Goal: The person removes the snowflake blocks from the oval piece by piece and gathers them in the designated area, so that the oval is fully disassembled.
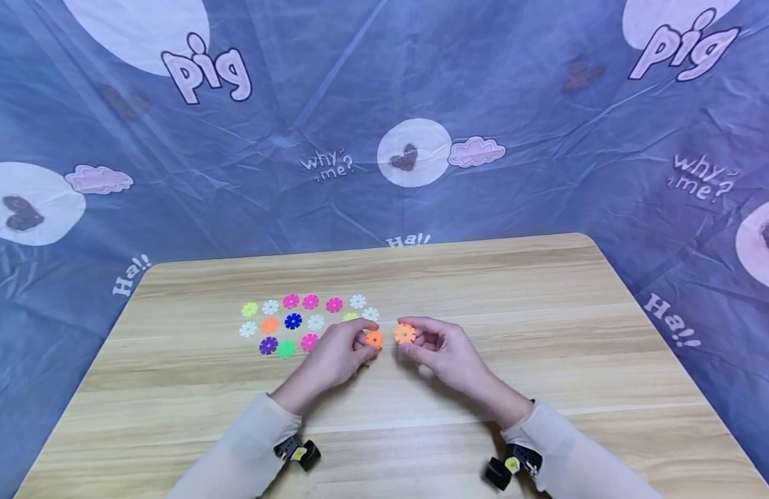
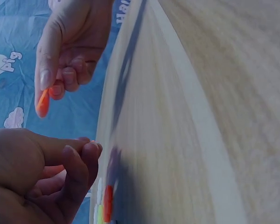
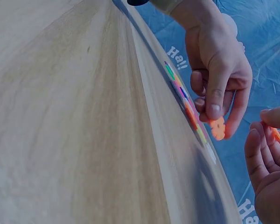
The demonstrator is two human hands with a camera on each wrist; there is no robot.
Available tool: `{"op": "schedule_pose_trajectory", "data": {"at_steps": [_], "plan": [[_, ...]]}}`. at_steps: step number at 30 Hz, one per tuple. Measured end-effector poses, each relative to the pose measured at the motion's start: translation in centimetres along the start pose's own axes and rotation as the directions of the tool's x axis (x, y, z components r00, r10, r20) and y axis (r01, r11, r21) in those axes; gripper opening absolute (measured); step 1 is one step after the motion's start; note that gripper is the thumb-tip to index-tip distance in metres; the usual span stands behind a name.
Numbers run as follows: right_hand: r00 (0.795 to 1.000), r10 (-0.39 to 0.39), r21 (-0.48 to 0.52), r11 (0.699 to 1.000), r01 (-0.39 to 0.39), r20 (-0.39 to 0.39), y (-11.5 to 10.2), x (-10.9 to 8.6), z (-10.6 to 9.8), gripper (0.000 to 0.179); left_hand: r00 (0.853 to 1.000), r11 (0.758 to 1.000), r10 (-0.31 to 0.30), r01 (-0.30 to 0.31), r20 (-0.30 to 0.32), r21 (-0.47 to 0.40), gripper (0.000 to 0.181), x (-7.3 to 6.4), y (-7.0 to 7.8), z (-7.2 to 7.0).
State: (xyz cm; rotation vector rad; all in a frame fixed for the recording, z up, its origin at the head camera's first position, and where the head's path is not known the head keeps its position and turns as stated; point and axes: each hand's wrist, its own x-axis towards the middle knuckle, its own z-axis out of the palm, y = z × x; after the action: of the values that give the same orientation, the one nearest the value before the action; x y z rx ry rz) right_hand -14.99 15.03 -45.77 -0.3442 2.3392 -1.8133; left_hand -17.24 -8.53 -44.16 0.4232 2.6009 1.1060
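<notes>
My left hand (image 1: pixel 342 352) pinches an orange notched plastic disc (image 1: pixel 374 339) between thumb and fingertips, its flat face toward the head camera. Just to its right, my right hand (image 1: pixel 451 355) pinches a lighter orange notched disc (image 1: pixel 405 334) the same way. A small gap separates the two discs, and both are held above the table. In the right wrist view the left hand's disc (image 3: pixel 218 129) shows its notched rim, while the right hand's disc (image 3: pixel 276 134) is partly covered by fingers. The left wrist view shows the right hand's disc (image 2: pixel 44 100) nearly edge-on.
On the wooden table (image 1: pixel 546 298), several notched discs lie flat in loose rows left of my hands, among them a blue one (image 1: pixel 293 321), a green one (image 1: pixel 286 348) and a purple one (image 1: pixel 268 345). My left hand partly covers this group. Behind the table hangs a blue printed cloth (image 1: pixel 284 201).
</notes>
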Motion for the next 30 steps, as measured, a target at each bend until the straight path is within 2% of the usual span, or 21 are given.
{"op": "schedule_pose_trajectory", "data": {"at_steps": [8, 19, 23, 30], "plan": [[1.000, 0.013, -0.003, 1.000, -0.013, 0.003, 0.0, -0.1, -0.1, 0.049, 0.998, 0.985, 0.064, -0.061, -0.016, 0.163, 0.035, 1.1, -0.2, 0.5], [1.000, 0.014, 0.006, 1.000, -0.014, 0.004, 0.3, -0.1, -0.2, 0.047, 0.996, 0.930, 0.088, -0.080, -0.009, 0.360, 0.030, 1.7, 0.0, 0.5], [1.000, 0.018, -0.007, 1.000, -0.018, 0.003, 0.3, -0.1, -0.2, 0.048, 0.996, 0.924, 0.090, -0.083, -0.001, 0.373, 0.030, 1.7, -0.1, 0.3], [1.000, 0.012, -0.052, 0.999, -0.012, -0.005, 0.5, 0.2, -0.5, 0.048, 0.996, 0.938, 0.091, -0.084, -0.007, 0.338, 0.030, 1.9, -0.6, 0.0]]}}
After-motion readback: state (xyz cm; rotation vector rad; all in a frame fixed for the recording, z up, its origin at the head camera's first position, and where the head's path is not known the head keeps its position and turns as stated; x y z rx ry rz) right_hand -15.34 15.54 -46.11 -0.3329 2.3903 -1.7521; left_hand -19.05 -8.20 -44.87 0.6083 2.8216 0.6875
